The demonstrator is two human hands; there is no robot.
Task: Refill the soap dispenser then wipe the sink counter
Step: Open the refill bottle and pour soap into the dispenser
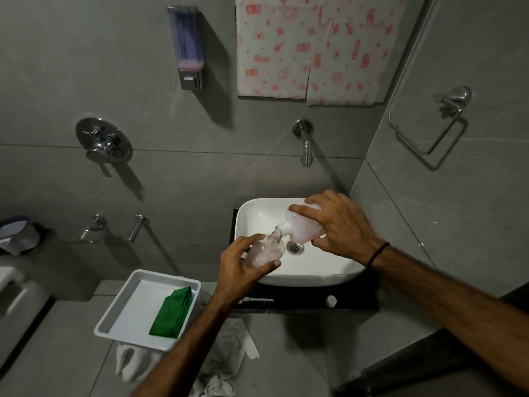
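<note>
Over the white sink basin (315, 277), my left hand (240, 267) grips a small clear soap dispenser bottle (264, 250) with its neck open. My right hand (340, 224) holds a translucent refill bottle (299, 224) of pink soap, tilted so its spout meets the dispenser's neck. A green cloth (171, 313) lies folded in a white tray (120, 310) to the left. On the black counter (300, 303) in front of the basin lie the pump tube (254, 300) and a white cap (331, 300).
A wall tap (306, 150) hangs above the basin. A wall soap dispenser (187, 47) and a shower mixer (103, 144) are mounted to the left, a towel ring (429, 124) on the right wall. White rags (223, 362) lie on the floor below the tray.
</note>
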